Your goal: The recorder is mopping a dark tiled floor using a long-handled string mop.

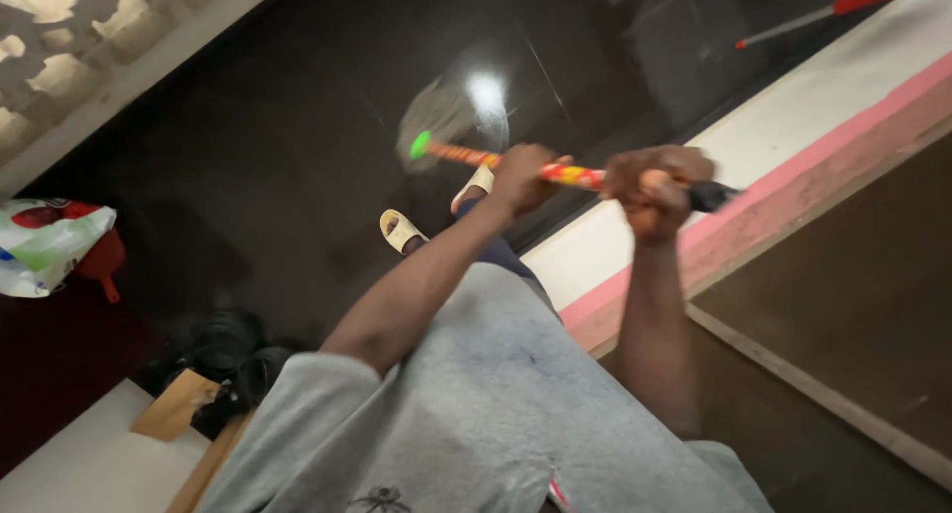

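As both hands grip, broom handle, dark floor

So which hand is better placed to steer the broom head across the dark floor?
Probably the left hand: it grips the broom handle lower, nearer the bristles. The right hand clasps the black top end.

Slim orange-and-yellow patterned broom handle (green end, black grip), tilted nearly level above dark glossy floor

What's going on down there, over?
Left hand and right hand both gripping the mop handle. Mop head blurred on the dark floor. Sandals close by.
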